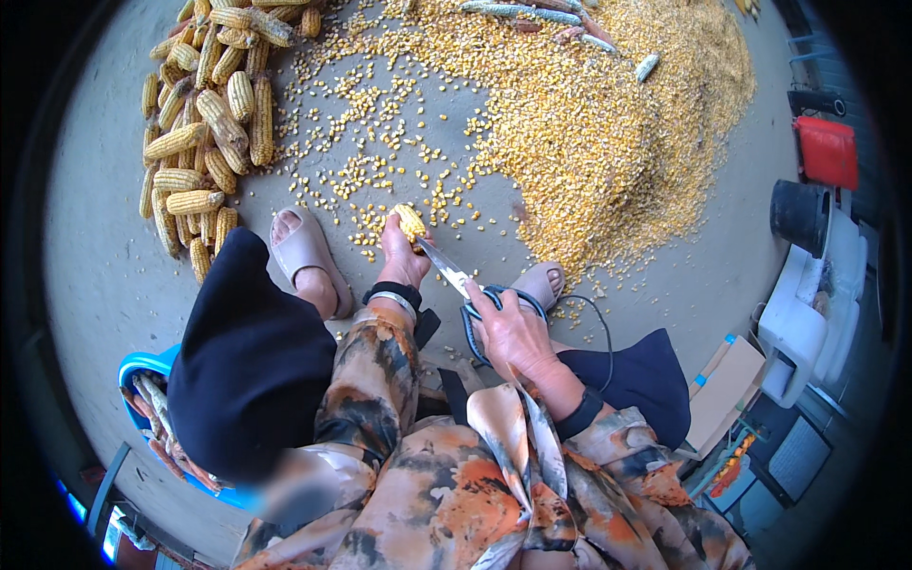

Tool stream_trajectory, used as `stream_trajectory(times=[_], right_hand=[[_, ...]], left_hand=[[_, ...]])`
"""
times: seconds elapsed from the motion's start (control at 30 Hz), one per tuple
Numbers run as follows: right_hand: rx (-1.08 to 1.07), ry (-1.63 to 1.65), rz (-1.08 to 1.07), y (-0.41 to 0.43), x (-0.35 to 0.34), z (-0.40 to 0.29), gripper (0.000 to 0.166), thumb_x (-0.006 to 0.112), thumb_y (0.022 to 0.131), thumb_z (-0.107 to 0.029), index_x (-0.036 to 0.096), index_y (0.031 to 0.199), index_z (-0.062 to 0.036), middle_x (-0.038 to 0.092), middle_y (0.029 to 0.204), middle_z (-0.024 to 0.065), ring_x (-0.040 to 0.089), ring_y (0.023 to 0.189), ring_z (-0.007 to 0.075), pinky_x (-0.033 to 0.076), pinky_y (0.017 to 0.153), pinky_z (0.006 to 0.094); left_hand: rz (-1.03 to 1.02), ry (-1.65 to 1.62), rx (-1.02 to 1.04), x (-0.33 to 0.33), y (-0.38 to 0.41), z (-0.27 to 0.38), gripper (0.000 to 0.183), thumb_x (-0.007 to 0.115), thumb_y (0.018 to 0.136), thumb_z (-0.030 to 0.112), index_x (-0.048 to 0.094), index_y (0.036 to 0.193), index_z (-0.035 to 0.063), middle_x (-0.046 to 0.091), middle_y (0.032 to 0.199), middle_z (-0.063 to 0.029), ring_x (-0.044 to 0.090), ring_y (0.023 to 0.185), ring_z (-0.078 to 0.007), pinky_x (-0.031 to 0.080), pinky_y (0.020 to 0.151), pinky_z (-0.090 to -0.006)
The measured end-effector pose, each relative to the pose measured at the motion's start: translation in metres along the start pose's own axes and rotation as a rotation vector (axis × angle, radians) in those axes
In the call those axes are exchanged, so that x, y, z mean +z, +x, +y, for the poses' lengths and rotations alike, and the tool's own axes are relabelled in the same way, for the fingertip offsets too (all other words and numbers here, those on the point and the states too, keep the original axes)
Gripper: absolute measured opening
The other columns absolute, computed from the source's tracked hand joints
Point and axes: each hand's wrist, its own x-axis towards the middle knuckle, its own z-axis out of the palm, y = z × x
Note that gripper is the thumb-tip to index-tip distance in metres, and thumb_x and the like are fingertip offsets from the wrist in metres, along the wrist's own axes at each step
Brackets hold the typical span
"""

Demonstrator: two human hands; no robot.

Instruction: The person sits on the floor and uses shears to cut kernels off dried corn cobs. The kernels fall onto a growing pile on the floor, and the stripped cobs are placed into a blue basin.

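Observation:
My left hand (404, 255) grips an ear of corn (410, 221), its yellow kernels showing above the fingers. In my right hand (514, 329) is a pair of scissors (449, 267) with blue-and-black handles, the blades pointing up and left. The blade tip reaches the lower end of the corn ear; whether it touches is hard to tell. Loose corn kernels (370, 171) lie scattered on the concrete floor past both hands. To the right they rise into a large heap (591, 149).
A pile of whole corn ears (206, 135) lies at the left. Bare cobs (524, 11) rest on the heap. A blue basin (128, 363) of cobs stands by my left knee. Along the right are a black bucket (799, 217), a red container (826, 152) and a cardboard box (730, 395).

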Motion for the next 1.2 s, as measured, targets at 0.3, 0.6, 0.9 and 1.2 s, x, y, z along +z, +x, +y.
stream_trajectory(times=[0.3, 0.6, 0.9, 1.2], right_hand=[[0.231, 0.332, -0.272, 0.007, 0.01, -0.006, 0.056, 0.057, 0.084, -0.025, 0.036, 0.136, -0.0182, 0.057, 0.086, 0.0269, 0.059, 0.079, 0.0438, 0.048, 0.075, 0.0446], [0.146, 0.047, -0.243, 0.016, -0.004, -0.023, 0.053, 0.048, 0.084, -0.014, 0.032, 0.134, -0.0029, 0.052, 0.093, 0.0335, 0.061, 0.075, 0.0431, 0.051, 0.068, 0.0438], [0.262, 0.25, -0.332, 0.043, 0.012, -0.027, 0.055, 0.051, 0.087, -0.021, 0.031, 0.136, -0.0068, 0.053, 0.098, 0.0336, 0.058, 0.087, 0.0454, 0.048, 0.074, 0.0475], [0.127, 0.391, -0.229, 0.047, -0.014, -0.015, 0.049, 0.056, 0.082, -0.019, 0.045, 0.126, -0.0011, 0.059, 0.103, 0.0264, 0.057, 0.096, 0.0397, 0.045, 0.084, 0.0449]], left_hand=[[0.096, 0.183, 0.104, -0.006, -0.006, -0.009, 0.042, 0.038, 0.091, 0.05, 0.05, 0.105, 0.0121, 0.056, 0.075, -0.0094, 0.051, 0.053, -0.0202, 0.037, 0.041, -0.0304], [0.133, 0.213, 0.255, -0.015, 0.014, -0.029, 0.043, 0.038, 0.092, 0.049, 0.054, 0.105, 0.0116, 0.058, 0.08, -0.0052, 0.055, 0.064, -0.0199, 0.044, 0.051, -0.0366], [0.059, 0.137, 0.309, -0.041, 0.042, -0.038, 0.041, 0.036, 0.091, 0.039, 0.051, 0.112, 0.0078, 0.058, 0.091, -0.0074, 0.056, 0.079, -0.0211, 0.046, 0.071, -0.036], [-0.114, 0.071, 0.142, -0.034, 0.017, -0.012, 0.058, 0.038, 0.083, 0.067, 0.052, 0.107, 0.0153, 0.055, 0.081, -0.0034, 0.052, 0.065, -0.0154, 0.041, 0.049, -0.0312]])
